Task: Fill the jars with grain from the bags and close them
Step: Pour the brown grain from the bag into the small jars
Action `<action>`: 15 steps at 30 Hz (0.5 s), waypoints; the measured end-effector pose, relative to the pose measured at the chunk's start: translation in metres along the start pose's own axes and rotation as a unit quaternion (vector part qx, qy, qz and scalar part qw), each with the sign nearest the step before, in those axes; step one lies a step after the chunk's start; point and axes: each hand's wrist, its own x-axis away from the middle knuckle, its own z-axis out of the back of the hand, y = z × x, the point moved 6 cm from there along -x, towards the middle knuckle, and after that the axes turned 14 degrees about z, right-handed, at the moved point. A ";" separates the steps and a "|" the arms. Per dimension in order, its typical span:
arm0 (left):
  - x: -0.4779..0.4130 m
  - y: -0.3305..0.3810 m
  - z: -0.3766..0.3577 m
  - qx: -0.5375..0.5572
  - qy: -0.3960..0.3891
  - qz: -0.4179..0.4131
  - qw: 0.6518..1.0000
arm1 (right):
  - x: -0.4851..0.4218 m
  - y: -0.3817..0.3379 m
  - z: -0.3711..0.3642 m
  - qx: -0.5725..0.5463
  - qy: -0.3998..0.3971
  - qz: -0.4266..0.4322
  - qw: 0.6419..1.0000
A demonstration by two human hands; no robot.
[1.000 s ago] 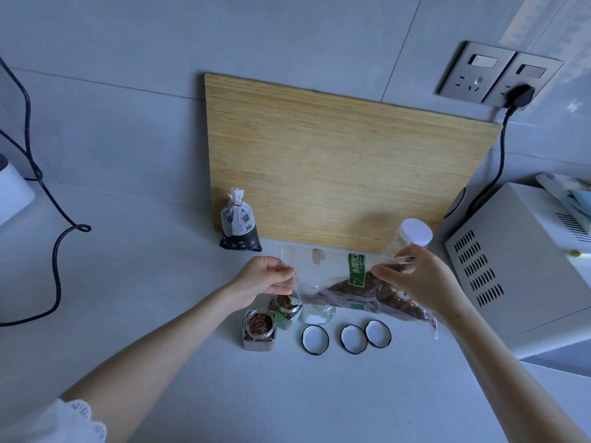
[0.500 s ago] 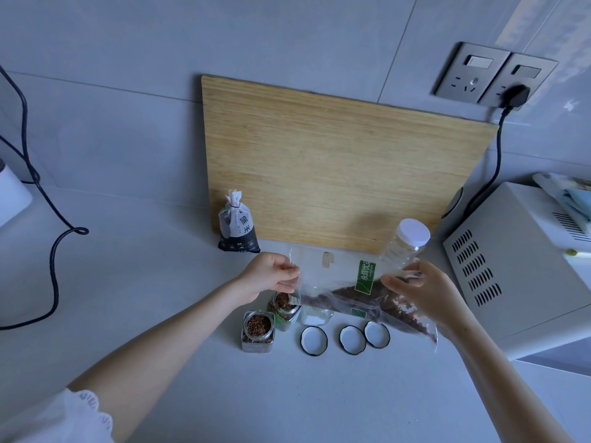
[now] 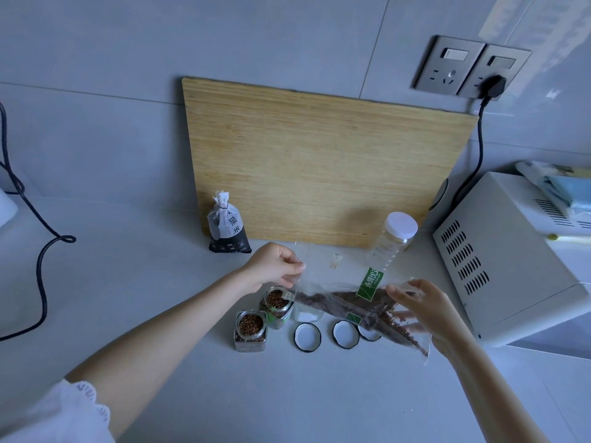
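Fingers of the left hand [image 3: 275,266] pinch the clear bag [image 3: 347,295], now lowered; the right hand [image 3: 425,310] grips its grain end over the lids [image 3: 307,337] beside two filled jars [image 3: 250,330] on the grey counter [image 3: 319,394]

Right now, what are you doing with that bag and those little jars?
A person is pouring brown grain out of a clear bag. The left hand pinches its open end over a jar that already has grain in it, and the right hand lifts the other end. Another jar beside it is full, and a third sits under the bag. Three lids lie on the counter, so no jar is closed yet.
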 end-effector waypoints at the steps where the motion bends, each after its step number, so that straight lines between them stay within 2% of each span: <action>1: 0.001 0.003 -0.002 -0.003 -0.001 -0.004 1.000 | 0.001 0.001 0.003 0.000 0.001 0.000 1.000; 15: -0.008 0.036 -0.038 -0.006 -0.034 -0.038 0.999 | 0.002 -0.005 0.049 0.016 0.029 0.015 0.999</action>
